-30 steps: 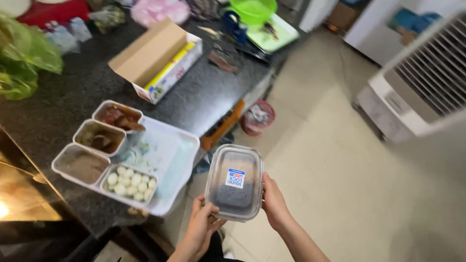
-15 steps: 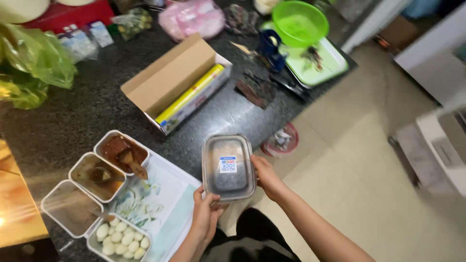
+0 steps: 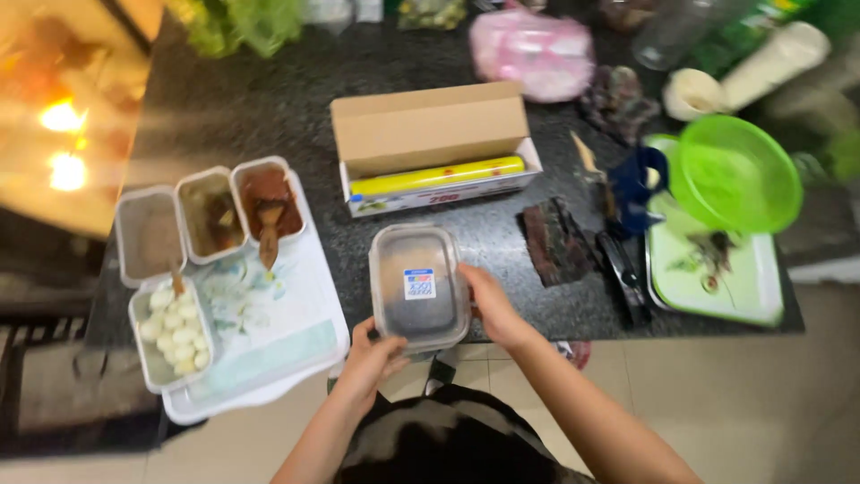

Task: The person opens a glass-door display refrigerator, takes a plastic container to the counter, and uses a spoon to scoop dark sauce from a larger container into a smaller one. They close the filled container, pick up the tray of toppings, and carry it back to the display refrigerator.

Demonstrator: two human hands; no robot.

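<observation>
Both hands grasp a clear rectangular plastic container (image 3: pixel 418 287) with a small sticker: left hand (image 3: pixel 374 357) at its near corner, right hand (image 3: pixel 486 305) along its side (at the dark speckled worktop's (image 3: pixel 269 108) front edge), just beside a white tray (image 3: pixel 269 345).

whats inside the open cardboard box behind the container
A yellow roll lies along the front of the cardboard box. What the roll is made of cannot be told; its raised flap hides nothing else.

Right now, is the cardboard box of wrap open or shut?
Open. The cardboard box has its lid flap folded back, and the yellow roll lies exposed inside it on the dark counter.
</observation>
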